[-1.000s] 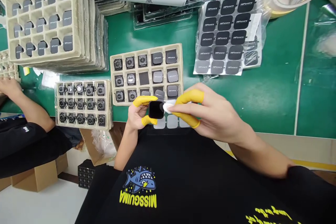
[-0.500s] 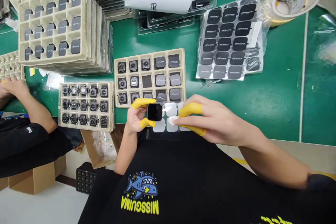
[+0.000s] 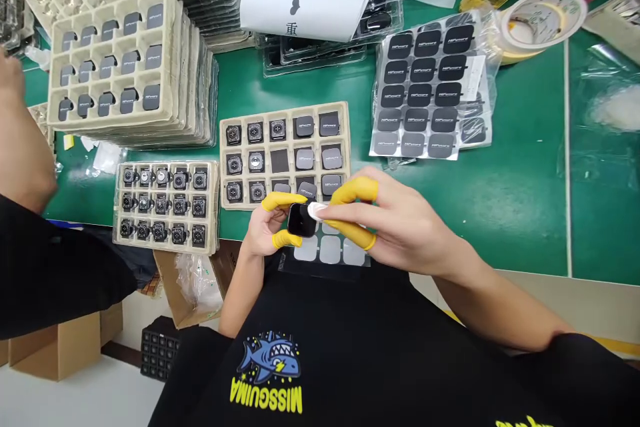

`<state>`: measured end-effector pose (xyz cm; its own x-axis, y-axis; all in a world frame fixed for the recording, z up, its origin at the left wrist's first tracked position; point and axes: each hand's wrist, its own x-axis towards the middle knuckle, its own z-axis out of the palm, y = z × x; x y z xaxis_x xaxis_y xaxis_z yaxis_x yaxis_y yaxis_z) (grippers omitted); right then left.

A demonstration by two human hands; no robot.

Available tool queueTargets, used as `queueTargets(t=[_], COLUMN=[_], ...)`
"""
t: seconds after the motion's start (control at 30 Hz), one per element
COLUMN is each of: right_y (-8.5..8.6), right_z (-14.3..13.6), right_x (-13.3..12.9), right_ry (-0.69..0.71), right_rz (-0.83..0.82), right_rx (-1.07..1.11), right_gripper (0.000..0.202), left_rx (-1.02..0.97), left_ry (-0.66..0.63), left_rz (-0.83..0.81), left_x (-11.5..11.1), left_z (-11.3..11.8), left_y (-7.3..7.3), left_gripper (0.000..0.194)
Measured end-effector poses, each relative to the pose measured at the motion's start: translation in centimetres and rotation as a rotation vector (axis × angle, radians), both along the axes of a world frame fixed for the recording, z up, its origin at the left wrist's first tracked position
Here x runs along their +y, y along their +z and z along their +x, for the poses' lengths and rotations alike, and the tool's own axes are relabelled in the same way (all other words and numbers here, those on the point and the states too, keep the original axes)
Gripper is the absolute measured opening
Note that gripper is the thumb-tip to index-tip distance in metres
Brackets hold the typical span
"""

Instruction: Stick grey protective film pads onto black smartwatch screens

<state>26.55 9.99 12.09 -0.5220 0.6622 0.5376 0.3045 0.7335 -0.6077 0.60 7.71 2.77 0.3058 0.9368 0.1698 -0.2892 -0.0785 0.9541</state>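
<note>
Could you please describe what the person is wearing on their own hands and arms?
Both the left hand and the right hand are bare apart from yellow finger cots on thumb and forefinger. The forearms are bare; short black sleeves belong to a black T-shirt with yellow lettering.

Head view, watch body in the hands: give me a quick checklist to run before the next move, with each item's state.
1. Left hand pinches the watch body by its edges: ok.
2. Right hand holds a clear film piece at the watch face: ok.
3. Film squared to the screen: cannot tell.
4. More films on the sheet below: ok.
5. Open tray within reach, one middle cell without a watch: ok.
6. Neighbour's arm apart from the hands: ok.
</note>
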Motion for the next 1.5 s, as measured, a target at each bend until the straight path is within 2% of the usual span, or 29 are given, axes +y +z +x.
queueTargets(t=[0.2, 0.4, 0.53, 0.83, 0.93, 1.03, 1.23, 1.3, 1.37, 1.43, 1.5], right_y=[0.3, -0.3, -0.6, -1.9, -2.4, -2.3, -1.1, -0.8, -0.6, -0.6, -0.7], right_z=[1.3, 0.5, 0.4, -0.6, -1.7, -2.1, 1.5, 2.6, 2.9, 2.4, 1.6], right_x=[-0.6, -2.1, -1.7, -0.9, -1.2, -1.3, -0.8, -0.9, -1.0, -1.1, -1.1], right_ry=[-0.109, -0.061, -0.117, -0.083, -0.036, 0.039, 0.277, 0.216, 0.076, -0.037, -0.068], right_rz=[-0.059, 0.031, 0.066, 0.125, 0.130, 0.123, -0.022, -0.068, -0.086, -0.077, -0.048], right_rx=[0.021, -0.070, -0.081, -0.070, -0.060, -0.075, -0.112, -0.070, -0.016, -0.001, -0.014], right_gripper=[0.024, 0.034, 0.034, 0.036, 0.039, 0.038, 0.035, 0.032, 0.034, 0.034, 0.034], left_rx=[-0.015, 0.028, 0.031, 0.057, 0.075, 0.075, -0.002, -0.010, -0.004, 0.006, 0.017], left_ry=[0.029, 0.008, -0.016, -0.063, -0.058, -0.051, -0.023, -0.017, -0.015, -0.017, -0.024], left_rz=[-0.029, -0.037, -0.016, -0.042, -0.059, -0.031, -0.115, -0.127, -0.120, -0.127, -0.143], left_x=[-0.2, 0.3, 0.3, -0.1, -0.3, -0.5, -0.8, -0.7, -0.6, -0.5, -0.5], left_z=[-0.2, 0.0, 0.0, 0.1, 0.1, 0.3, 0.2, 0.0, -0.1, 0.0, 0.1], left_y=[0.1, 0.5, 0.3, -0.2, -0.7, -1.2, -1.2, -0.9, -0.6, -0.5, -0.4], left_gripper=[0.075, 0.077, 0.077, 0.077, 0.076, 0.068, 0.074, 0.075, 0.077, 0.078, 0.078])
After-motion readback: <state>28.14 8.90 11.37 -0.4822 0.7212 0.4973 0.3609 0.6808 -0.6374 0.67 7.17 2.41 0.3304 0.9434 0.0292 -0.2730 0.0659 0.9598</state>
